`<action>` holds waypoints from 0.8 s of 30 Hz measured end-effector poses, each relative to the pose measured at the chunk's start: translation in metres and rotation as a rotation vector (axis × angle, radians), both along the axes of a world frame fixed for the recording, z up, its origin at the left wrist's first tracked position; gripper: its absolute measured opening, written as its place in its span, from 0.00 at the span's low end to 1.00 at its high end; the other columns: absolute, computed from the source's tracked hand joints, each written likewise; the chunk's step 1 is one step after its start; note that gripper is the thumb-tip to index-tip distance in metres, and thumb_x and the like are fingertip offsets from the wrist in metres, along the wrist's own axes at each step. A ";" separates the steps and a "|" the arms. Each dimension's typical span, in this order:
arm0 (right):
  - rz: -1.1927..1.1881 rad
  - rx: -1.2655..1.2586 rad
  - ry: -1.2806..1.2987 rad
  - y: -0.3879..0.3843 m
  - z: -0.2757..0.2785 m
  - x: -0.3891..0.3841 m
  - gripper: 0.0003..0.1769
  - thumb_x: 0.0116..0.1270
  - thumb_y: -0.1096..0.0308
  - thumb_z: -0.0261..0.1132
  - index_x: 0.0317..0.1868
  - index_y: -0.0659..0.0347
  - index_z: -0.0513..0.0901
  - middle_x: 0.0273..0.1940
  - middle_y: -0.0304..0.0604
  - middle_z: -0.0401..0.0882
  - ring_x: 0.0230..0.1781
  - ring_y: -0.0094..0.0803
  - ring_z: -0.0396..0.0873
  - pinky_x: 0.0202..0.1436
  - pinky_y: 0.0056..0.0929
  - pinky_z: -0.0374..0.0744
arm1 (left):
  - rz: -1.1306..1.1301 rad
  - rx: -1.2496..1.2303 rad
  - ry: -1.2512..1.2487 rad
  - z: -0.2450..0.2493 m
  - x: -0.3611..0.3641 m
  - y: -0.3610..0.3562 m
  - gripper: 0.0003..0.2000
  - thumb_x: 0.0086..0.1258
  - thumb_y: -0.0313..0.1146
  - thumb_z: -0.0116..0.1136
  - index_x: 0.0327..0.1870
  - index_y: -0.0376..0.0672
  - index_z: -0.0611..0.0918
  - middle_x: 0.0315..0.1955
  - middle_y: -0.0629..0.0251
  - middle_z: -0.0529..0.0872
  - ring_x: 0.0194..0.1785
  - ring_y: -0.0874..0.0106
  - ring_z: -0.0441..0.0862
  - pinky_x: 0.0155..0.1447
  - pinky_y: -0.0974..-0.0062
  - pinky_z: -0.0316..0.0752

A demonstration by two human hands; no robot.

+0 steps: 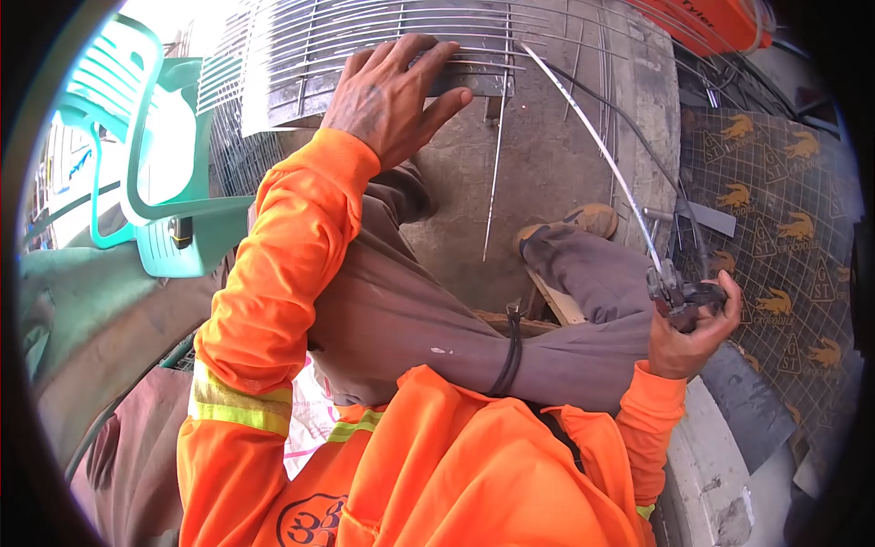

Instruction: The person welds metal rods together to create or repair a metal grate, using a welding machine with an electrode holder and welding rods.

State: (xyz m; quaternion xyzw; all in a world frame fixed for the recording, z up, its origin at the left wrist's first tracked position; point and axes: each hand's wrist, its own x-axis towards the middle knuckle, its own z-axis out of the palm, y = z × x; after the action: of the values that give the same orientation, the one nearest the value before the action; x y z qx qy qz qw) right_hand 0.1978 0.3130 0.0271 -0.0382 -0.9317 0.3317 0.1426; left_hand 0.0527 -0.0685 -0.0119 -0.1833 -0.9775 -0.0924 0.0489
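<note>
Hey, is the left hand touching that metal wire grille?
Touching. The head view shows the left hand lying flat on the wire grille, fingers spread across its bars. The right hand grips a clamp tool elsewhere.

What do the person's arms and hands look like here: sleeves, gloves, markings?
The left hand and right hand are both bare, with no gloves. The left sleeve and right sleeve are long, bright orange and reach the wrists. A yellow-green reflective band with a greyish centre stripe circles the left upper arm. No watch shows on either arm.
</note>
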 end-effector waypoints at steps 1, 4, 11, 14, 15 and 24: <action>0.000 0.000 0.000 0.000 -0.001 0.000 0.49 0.48 0.74 0.85 0.68 0.65 0.66 0.61 0.49 0.68 0.53 0.35 0.81 0.51 0.28 0.89 | 0.003 -0.006 0.022 -0.001 0.000 0.000 0.28 0.77 0.59 0.53 0.68 0.49 0.77 0.60 0.61 0.80 0.66 0.61 0.77 0.70 0.58 0.68; -0.007 -0.011 0.027 0.001 -0.005 -0.001 0.49 0.47 0.72 0.86 0.68 0.63 0.66 0.61 0.49 0.69 0.54 0.34 0.81 0.51 0.28 0.89 | 0.009 -0.002 0.005 0.000 0.001 0.001 0.28 0.78 0.59 0.53 0.68 0.48 0.77 0.60 0.61 0.80 0.66 0.61 0.77 0.69 0.58 0.69; 0.032 0.067 0.017 0.001 0.000 -0.005 0.50 0.47 0.71 0.86 0.69 0.62 0.67 0.63 0.50 0.69 0.53 0.35 0.82 0.47 0.27 0.88 | 0.008 0.006 -0.013 0.002 0.001 0.000 0.29 0.78 0.59 0.53 0.71 0.50 0.75 0.63 0.57 0.79 0.62 0.53 0.79 0.68 0.57 0.71; 0.030 0.062 0.009 0.001 -0.001 -0.004 0.50 0.48 0.71 0.85 0.69 0.62 0.67 0.63 0.50 0.69 0.52 0.35 0.83 0.44 0.26 0.87 | 0.010 0.010 -0.034 0.003 0.001 0.001 0.29 0.78 0.59 0.52 0.71 0.50 0.75 0.63 0.58 0.79 0.62 0.54 0.80 0.68 0.57 0.71; 0.040 0.071 0.023 0.001 -0.002 -0.005 0.49 0.48 0.71 0.85 0.69 0.62 0.67 0.62 0.51 0.69 0.51 0.34 0.83 0.43 0.25 0.87 | 0.010 0.012 -0.034 0.003 0.001 0.001 0.29 0.78 0.59 0.52 0.71 0.50 0.75 0.64 0.58 0.79 0.63 0.54 0.79 0.68 0.57 0.70; 0.068 0.052 0.055 0.003 -0.011 -0.005 0.46 0.49 0.76 0.81 0.69 0.63 0.68 0.62 0.52 0.69 0.51 0.33 0.80 0.39 0.24 0.84 | 0.002 -0.016 -0.026 0.004 0.002 0.001 0.29 0.78 0.58 0.53 0.72 0.51 0.75 0.65 0.57 0.78 0.64 0.54 0.79 0.70 0.57 0.69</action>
State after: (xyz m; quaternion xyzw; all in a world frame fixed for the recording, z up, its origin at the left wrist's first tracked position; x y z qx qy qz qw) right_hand 0.1928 0.3164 0.0159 0.0063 -0.9366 0.3129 0.1576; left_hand 0.0550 -0.0671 -0.0079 -0.1816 -0.9789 -0.0867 0.0347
